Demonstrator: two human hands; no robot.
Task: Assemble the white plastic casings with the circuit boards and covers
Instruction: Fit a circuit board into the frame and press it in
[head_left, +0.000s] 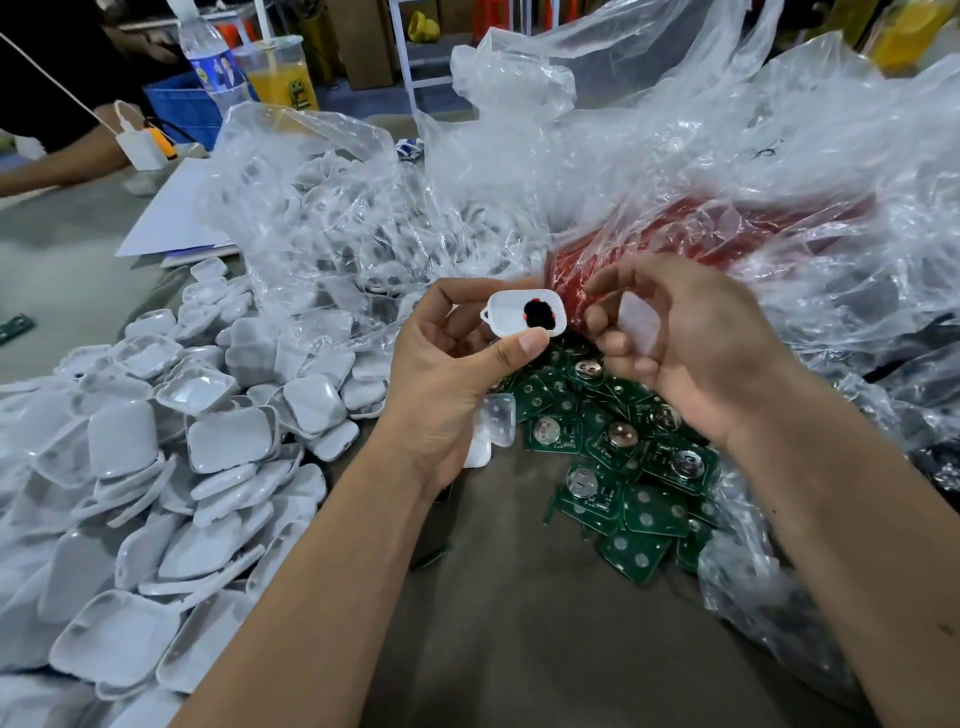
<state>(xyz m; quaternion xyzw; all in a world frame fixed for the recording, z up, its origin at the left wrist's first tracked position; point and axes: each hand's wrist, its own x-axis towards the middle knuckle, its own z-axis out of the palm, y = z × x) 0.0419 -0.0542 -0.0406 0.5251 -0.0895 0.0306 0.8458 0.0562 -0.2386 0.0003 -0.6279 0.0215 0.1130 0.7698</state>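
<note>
Head view: left hand (447, 364) is pinching the white casing (524, 313) open-side up, above the circuit board pile (618, 447), while right hand (691, 338) is holding a translucent cover (640, 322) beside it, probably so they'll mate easily.

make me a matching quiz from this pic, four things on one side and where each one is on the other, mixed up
Things:
1. white plastic casing with a black and red insert
2. flat white plastic cover
3. pile of green circuit boards
4. heap of white plastic casing shells

Places:
A. on the table, under and in front of the right hand
B. pinched in the left hand
C. spread over the left side of the table
D. held in the right hand

Pairs: 1-B, 2-D, 3-A, 4-C
</note>
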